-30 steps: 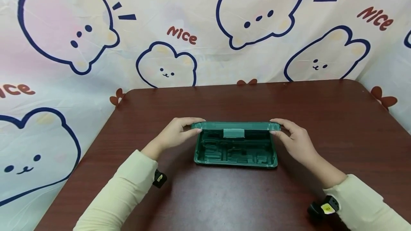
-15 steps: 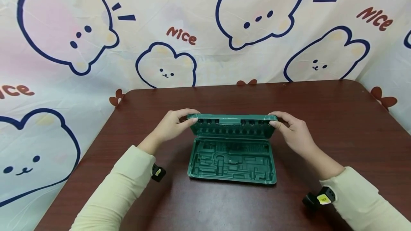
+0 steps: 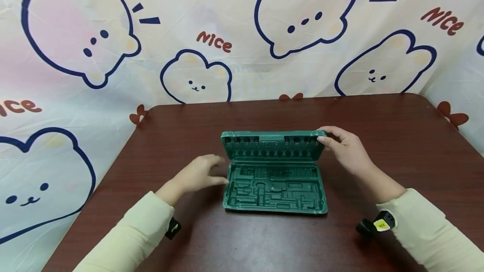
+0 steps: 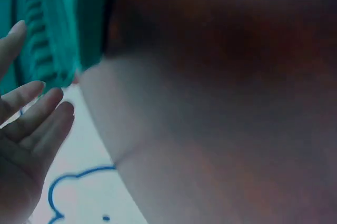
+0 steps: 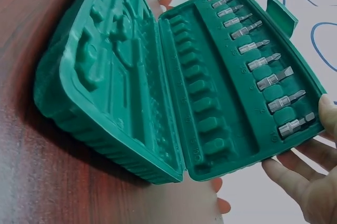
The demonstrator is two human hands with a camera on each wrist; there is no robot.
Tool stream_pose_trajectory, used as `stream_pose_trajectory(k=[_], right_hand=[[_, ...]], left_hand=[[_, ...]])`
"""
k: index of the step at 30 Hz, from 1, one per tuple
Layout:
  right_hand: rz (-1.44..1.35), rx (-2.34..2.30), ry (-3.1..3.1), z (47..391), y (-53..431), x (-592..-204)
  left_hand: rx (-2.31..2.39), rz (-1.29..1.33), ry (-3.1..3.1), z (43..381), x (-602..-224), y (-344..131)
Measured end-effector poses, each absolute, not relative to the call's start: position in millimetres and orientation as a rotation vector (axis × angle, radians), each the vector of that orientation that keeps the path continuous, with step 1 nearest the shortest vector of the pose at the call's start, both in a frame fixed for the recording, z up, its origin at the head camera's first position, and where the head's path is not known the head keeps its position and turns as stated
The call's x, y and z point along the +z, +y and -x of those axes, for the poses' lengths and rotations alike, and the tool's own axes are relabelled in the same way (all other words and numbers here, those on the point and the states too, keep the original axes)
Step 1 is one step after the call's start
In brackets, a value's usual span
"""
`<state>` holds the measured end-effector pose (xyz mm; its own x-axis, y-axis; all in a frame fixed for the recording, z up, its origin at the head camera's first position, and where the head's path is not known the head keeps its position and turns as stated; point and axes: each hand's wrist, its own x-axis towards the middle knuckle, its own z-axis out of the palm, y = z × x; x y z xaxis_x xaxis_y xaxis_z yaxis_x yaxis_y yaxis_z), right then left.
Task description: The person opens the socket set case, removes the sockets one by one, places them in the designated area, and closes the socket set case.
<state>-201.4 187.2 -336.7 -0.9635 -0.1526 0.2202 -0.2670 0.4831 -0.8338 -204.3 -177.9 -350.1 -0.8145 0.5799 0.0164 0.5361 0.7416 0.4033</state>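
The green case [image 3: 275, 188] lay on the desk [image 3: 242, 242] between the two hands, its base flat and its lid [image 3: 272, 149] raised along the far side, tilted back. The right hand [image 3: 349, 150] pinched the lid at its right corner, thumb on the inner side and fingers behind. The left hand [image 3: 196, 174] held nothing; its fingers were loosely spread beside the case's left edge, thumb nearest the base (whether it touched, the head view could not tell). The left wrist view was blurred, yet it showed those fingers parted in front of the green plastic. From the head, the bits [image 5: 264, 63] were only small bright spots along the lid's upper edge; the right wrist view showed them plainly as a row of metal tips seated in the lid, with a row of moulded hollows nearer the hinge and the latch [image 5: 282, 17] jutting from the outer edge. That view also caught part of the left hand past the hinge. Only the head view took in both pale sleeves [image 3: 128, 234] and the broad printed cloth [image 3: 249, 20] behind the desk.
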Motion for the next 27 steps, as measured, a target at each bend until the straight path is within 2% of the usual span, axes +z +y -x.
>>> stream_pose_trajectory(k=[4,11,27], right_hand=[[-0.352,1.527,-2.606,206,188,-335],[-0.345,1.627,-2.622,216,189,-332],[-0.328,1.801,-2.608,243,194,-342]], left_hand=[[0.343,-1.110,2.917,198,-359,-171],[0.201,-1.207,3.021,200,-367,-165],[0.160,-1.100,3.053,206,-376,-161]])
